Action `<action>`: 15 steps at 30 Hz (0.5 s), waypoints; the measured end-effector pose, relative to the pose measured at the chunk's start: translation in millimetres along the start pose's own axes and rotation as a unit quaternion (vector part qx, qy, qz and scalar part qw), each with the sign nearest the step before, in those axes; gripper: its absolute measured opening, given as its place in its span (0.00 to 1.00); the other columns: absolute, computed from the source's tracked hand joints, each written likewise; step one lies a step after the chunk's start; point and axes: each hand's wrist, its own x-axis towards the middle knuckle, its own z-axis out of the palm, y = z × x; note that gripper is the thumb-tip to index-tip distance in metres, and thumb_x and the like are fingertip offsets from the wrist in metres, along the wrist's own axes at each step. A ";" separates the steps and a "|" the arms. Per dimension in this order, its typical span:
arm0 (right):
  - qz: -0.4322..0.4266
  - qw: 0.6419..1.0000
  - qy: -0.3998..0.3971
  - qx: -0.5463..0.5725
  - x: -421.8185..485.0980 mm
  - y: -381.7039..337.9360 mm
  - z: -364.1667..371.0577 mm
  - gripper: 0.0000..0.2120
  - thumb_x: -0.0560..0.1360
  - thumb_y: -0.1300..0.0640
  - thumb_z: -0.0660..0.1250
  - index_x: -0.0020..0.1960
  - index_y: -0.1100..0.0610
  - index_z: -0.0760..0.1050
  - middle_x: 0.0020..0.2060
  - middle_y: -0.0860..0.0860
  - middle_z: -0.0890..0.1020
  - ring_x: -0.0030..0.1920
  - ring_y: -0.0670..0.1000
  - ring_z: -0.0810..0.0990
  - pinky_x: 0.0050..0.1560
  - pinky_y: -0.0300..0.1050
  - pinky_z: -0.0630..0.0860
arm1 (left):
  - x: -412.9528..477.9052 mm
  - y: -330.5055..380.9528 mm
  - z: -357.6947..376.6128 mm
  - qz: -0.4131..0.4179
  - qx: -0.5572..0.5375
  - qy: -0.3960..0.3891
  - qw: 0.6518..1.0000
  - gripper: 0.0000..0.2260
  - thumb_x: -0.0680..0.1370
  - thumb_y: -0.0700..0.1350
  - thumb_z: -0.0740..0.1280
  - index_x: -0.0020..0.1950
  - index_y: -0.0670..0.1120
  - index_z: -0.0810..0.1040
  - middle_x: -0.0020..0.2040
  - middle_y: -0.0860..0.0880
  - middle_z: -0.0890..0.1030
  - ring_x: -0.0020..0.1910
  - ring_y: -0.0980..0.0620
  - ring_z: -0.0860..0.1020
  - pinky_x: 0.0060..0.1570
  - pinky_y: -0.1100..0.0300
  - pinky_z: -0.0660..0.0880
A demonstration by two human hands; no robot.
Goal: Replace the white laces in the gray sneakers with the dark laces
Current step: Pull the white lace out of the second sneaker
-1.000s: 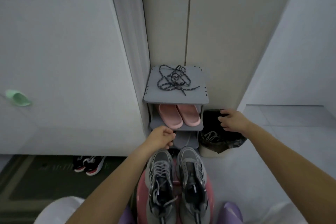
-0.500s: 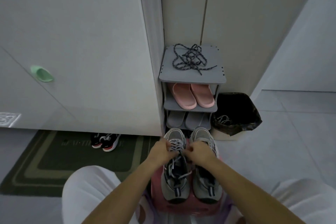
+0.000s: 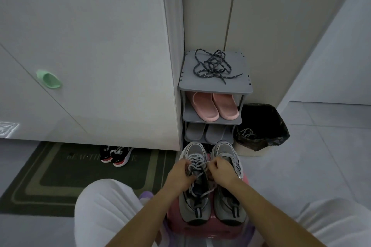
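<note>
Two gray sneakers stand side by side on a pink stool (image 3: 202, 226) between my knees. The left sneaker (image 3: 192, 204) still carries a white lace (image 3: 197, 161); the right sneaker (image 3: 228, 202) shows none. My left hand (image 3: 179, 172) and my right hand (image 3: 220, 170) both pinch the white lace over the left sneaker's upper eyelets. The dark laces (image 3: 212, 66) lie tangled on top of the gray shoe rack (image 3: 215, 87), beyond the sneakers.
The rack holds pink slippers (image 3: 213, 107) and gray slippers (image 3: 206, 132). A bin with a black bag (image 3: 261, 126) beside it holds a white lace (image 3: 247, 132). Black-and-red shoes (image 3: 116, 154) sit on a dark green mat (image 3: 60, 176) left. A cabinet door (image 3: 90, 46) hangs overhead.
My right hand left the bin and my left hand left the rack; both came onto the left sneaker's white lace. The view tilted down and back.
</note>
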 end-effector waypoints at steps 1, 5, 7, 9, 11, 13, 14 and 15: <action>0.001 1.000 -0.008 -0.009 1.0 0.1 -0.1 0.11 0.79 0.54 0.60 0.39 0.56 0.69 0.36 0.50 0.75 0.40 0.50 0.74 0.39 0.39 0.67 | 0.6 -0.9 0.3 -0.003 -0.004 0.001 1.000 0.20 0.73 0.42 0.71 0.63 0.45 0.71 0.59 0.48 0.76 0.56 0.50 0.76 0.53 0.63 0.70; -0.017 0.998 -0.020 -0.054 2.8 1.8 2.3 0.16 0.75 0.51 0.67 0.33 0.53 0.67 0.32 0.47 0.71 0.33 0.44 0.69 0.31 0.33 0.64 | 0.4 -3.5 -1.5 -0.007 -0.019 0.003 1.000 0.22 0.73 0.42 0.71 0.64 0.44 0.70 0.60 0.47 0.76 0.57 0.49 0.76 0.55 0.60 0.71; -0.011 0.999 -0.002 -0.040 3.5 3.8 3.2 0.11 0.78 0.54 0.63 0.38 0.56 0.69 0.35 0.49 0.75 0.37 0.48 0.73 0.34 0.36 0.68 | -0.2 -4.4 -2.4 -0.006 -0.026 0.002 1.000 0.20 0.73 0.42 0.71 0.64 0.44 0.70 0.60 0.47 0.76 0.57 0.49 0.76 0.56 0.60 0.72; 0.013 1.000 0.003 0.017 7.6 10.7 3.1 0.09 0.79 0.55 0.58 0.44 0.59 0.70 0.42 0.55 0.81 0.44 0.53 0.79 0.46 0.47 0.78 | -0.5 -5.6 -2.3 -0.002 -0.031 -0.001 1.000 0.21 0.73 0.41 0.71 0.64 0.44 0.70 0.60 0.46 0.76 0.58 0.49 0.76 0.56 0.60 0.72; 0.036 0.997 0.008 0.067 13.0 18.1 6.4 0.10 0.79 0.54 0.58 0.45 0.60 0.70 0.44 0.58 0.82 0.45 0.56 0.82 0.50 0.56 0.79 | -0.8 -5.9 -1.9 0.000 -0.028 -0.004 1.000 0.21 0.74 0.42 0.71 0.65 0.43 0.70 0.61 0.46 0.76 0.58 0.49 0.76 0.56 0.62 0.71; 0.039 0.997 0.004 0.066 9.0 15.4 7.5 0.11 0.78 0.52 0.61 0.43 0.59 0.72 0.42 0.55 0.82 0.42 0.52 0.81 0.46 0.49 0.79 | -0.8 -6.4 -1.6 0.001 -0.025 -0.005 1.000 0.21 0.74 0.42 0.70 0.65 0.44 0.70 0.60 0.47 0.76 0.57 0.49 0.76 0.54 0.63 0.70; 0.026 0.999 -0.002 0.042 2.7 9.7 5.8 0.12 0.77 0.51 0.63 0.40 0.58 0.72 0.38 0.52 0.80 0.39 0.49 0.78 0.41 0.42 0.75 | -0.8 -6.4 -1.6 0.003 -0.025 -0.004 1.000 0.20 0.74 0.42 0.70 0.64 0.44 0.70 0.59 0.47 0.76 0.57 0.50 0.76 0.53 0.63 0.70; 0.016 1.000 -0.008 0.015 -1.4 5.3 4.6 0.13 0.77 0.52 0.65 0.36 0.56 0.71 0.34 0.50 0.77 0.36 0.47 0.75 0.37 0.38 0.70 | -0.8 -6.8 -1.9 0.004 -0.027 -0.003 1.000 0.20 0.74 0.42 0.70 0.64 0.44 0.70 0.59 0.47 0.76 0.56 0.50 0.76 0.52 0.64 0.71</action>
